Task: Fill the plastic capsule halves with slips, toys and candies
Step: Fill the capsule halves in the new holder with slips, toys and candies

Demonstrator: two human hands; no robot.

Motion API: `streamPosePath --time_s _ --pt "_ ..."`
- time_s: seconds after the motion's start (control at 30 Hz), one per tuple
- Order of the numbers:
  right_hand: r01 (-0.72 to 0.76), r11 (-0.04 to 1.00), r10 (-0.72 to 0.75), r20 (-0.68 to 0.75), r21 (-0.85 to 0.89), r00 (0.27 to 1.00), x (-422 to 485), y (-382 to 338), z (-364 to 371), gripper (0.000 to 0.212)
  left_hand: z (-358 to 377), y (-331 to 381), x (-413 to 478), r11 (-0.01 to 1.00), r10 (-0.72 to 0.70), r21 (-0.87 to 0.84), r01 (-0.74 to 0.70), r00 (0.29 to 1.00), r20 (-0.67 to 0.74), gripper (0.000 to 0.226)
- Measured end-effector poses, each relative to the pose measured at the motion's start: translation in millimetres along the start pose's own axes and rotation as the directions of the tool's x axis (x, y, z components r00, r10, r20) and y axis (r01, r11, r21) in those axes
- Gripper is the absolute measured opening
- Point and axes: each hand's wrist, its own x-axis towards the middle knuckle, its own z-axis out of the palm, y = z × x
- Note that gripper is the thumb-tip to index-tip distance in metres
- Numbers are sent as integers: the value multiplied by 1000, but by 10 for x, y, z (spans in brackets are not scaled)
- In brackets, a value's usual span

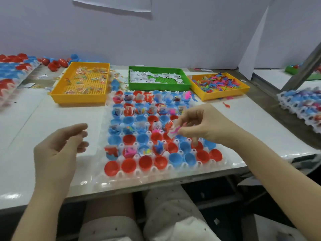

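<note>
In the head view, our right hand (203, 124) pinches a white slip (171, 136) and a pink toy (175, 132) just over the middle of the rack (132, 176) of red and blue halves (128, 165). Our left hand (59, 148) is loose and spread, holding nothing, over the worktop (34, 119) beside the rack. The far rows look full. The middle is part done. The near row is bare. We think about half is left. More slips (156, 78), candies (83, 80) and toys (218, 82) wait in trays behind.
</note>
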Motion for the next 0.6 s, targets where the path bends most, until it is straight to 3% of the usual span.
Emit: streamPosePath --time_s 0.13,0.33,0.6 --pt "0 986 9 55 -167 998 15 21 18 11 -47 -97 -97 998 -56 -15 56 996 -70 39" --pt "21 950 51 218 -313 975 76 -27 86 17 -51 -129 -100 999 -50 -11 50 997 -65 39" --pt "18 915 82 230 -402 970 192 -34 80 11 -18 -141 -75 996 -87 36 87 996 -1 38"
